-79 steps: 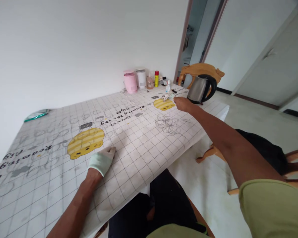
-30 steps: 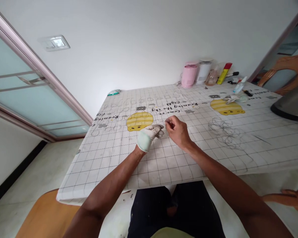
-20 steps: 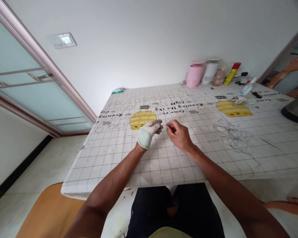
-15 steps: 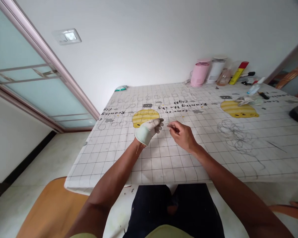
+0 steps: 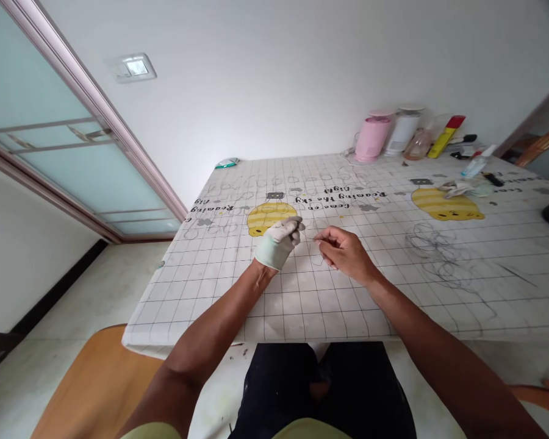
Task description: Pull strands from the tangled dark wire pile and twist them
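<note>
My left hand [image 5: 282, 239], in a pale glove, is closed with its thumb and fingertips pressed together. Facing it a short gap away, my bare right hand [image 5: 341, 251] pinches with thumb and forefinger. A thin wire [image 5: 317, 263] shows faintly as a curve between the two hands; its ends at the fingertips are too fine to follow. Beyond my hands, thin wire rings [image 5: 281, 181] lie in rows across the tablecloth. To the right of my right hand lies a loose tangle of thin wire [image 5: 434, 253].
A dark needle-like rod [image 5: 518, 275] lies right of the tangle. Along the wall stand a pink cylinder [image 5: 373, 139], a white cylinder [image 5: 401, 131], bottles and a red-and-yellow can [image 5: 446, 137]. A crumpled glove [image 5: 466, 187] and a green packet [image 5: 227, 163] rest on the checked tablecloth [image 5: 201, 305].
The view has shifted slightly. Both hands stay close together and pinched; my left hand has turned a little, its fingers curled more tightly.
</note>
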A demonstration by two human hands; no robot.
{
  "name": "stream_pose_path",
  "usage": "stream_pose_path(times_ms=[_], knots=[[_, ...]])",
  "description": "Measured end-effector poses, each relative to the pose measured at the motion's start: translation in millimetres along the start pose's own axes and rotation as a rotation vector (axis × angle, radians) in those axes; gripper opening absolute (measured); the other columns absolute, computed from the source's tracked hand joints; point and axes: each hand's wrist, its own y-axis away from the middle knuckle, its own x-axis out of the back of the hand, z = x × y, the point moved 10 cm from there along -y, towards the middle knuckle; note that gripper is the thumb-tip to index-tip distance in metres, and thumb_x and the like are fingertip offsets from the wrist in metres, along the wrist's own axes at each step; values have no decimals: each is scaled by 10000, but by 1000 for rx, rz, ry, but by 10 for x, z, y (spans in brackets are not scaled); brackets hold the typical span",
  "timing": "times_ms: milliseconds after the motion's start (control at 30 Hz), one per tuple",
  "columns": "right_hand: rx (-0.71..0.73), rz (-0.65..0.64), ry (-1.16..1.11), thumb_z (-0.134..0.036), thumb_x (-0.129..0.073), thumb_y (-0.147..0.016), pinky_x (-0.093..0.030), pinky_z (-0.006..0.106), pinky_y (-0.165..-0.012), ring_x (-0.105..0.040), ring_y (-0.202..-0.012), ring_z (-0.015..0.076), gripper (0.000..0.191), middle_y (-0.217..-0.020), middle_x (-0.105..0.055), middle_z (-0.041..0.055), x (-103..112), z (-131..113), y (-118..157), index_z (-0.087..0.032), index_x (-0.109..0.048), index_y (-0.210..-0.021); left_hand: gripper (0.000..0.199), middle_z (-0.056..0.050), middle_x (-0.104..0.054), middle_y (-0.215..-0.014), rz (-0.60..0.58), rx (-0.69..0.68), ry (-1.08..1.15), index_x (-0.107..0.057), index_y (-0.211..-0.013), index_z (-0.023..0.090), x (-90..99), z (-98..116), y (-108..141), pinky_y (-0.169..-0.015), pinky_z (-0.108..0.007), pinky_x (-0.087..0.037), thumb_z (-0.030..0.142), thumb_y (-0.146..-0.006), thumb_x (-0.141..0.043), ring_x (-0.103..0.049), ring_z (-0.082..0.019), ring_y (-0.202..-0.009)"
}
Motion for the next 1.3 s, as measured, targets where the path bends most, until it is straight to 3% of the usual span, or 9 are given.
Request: stream_pose_path(times_ms=[200, 567, 833, 1000, 1167, 1300], knots=[[-83, 94, -129, -375, -715, -890, -334, 229, -354, -453, -439, 103, 184, -583, -548, -44, 4, 15, -8, -206, -643, -909, 319, -77, -748, -902, 172, -232, -196, -787, -1010, 115, 104, 222, 62, -660, -239, -433, 298, -753, -829, -563, -92, -698], [-125, 137, -163, -313, -698, -856, -305, 225, -334, -438, -408, 101, 135, -552, -555, -38, -55, -74, 13, -193, -648, -894, 351, -81, -753, -926, 272, -330, -274, -786, -1018, 121, 127, 420, 161, -738, -297, -480, 315, -726, -813, -603, -116, -720], [-89, 151, -176, -340, -697, -875, -313, 229, -348, -464, -423, 103, 154, -594, -587, -26, -55, -81, 18, -192, -669, -903, 380, -116, -803, -1001, 79, -149, -598, -824, -1095, 136, -40, 202, 95, -764, -317, -543, 237, -730, -803, -686, -182, -831], [-75, 112, -145, -322, -687, -873, -305, 231, -358, -443, -414, 95, 137, -562, -569, -37, -84, -157, 77, -191, -647, -864, 310, -84, -806, -908, 57, -186, -699, -847, -1047, 144, -162, 239, 199, -770, -322, -565, 247, -763, -776, -679, -172, -762], [-103, 107, -127, -311, -683, -861, -296, 232, -364, -442, -426, 100, 124, -569, -577, -35, -114, -188, 106, -194, -640, -870, 197, -85, -790, -875, 89, -241, -663, -836, -896, 148, -126, 235, 185, -779, -321, -550, 295, -784, -768, -681, -179, -773], [-105, 167, -56, -319, -674, -865, -322, 247, -383, -456, -435, 112, 123, -581, -588, -29, -68, -141, 96, -199, -667, -889, 274, -74, -756, -804, 41, -161, -425, -803, -951, 110, -89, 70, 70, -709, -301, -510, 308, -762, -799, -625, -136, -665]])
